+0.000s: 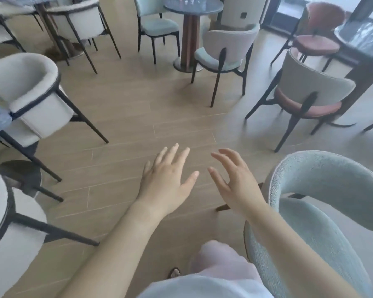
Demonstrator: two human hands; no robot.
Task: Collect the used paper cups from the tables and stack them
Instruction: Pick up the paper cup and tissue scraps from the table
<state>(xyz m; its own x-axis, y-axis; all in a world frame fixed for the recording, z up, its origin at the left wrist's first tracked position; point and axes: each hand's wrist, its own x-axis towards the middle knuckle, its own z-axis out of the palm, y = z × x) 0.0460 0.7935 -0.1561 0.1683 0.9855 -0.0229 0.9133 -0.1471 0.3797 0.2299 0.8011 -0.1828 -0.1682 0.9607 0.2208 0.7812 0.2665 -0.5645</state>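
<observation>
My left hand [167, 179] and my right hand [235, 181] are held out side by side over the wooden floor, fingers spread and relaxed, holding nothing. No paper cup shows clearly near me. On the round dark table [211, 8] at the far middle stand some small pale objects [188, 1], too blurred to name.
Chairs ring the open floor: white armchairs [24, 91] at left, a light blue armchair [323, 203] close at my right, a pale chair [226, 50] by the round table, a red-seated chair [306, 97] beside a dark table [362, 41] at far right. Wooden floor [138, 108] lies between them.
</observation>
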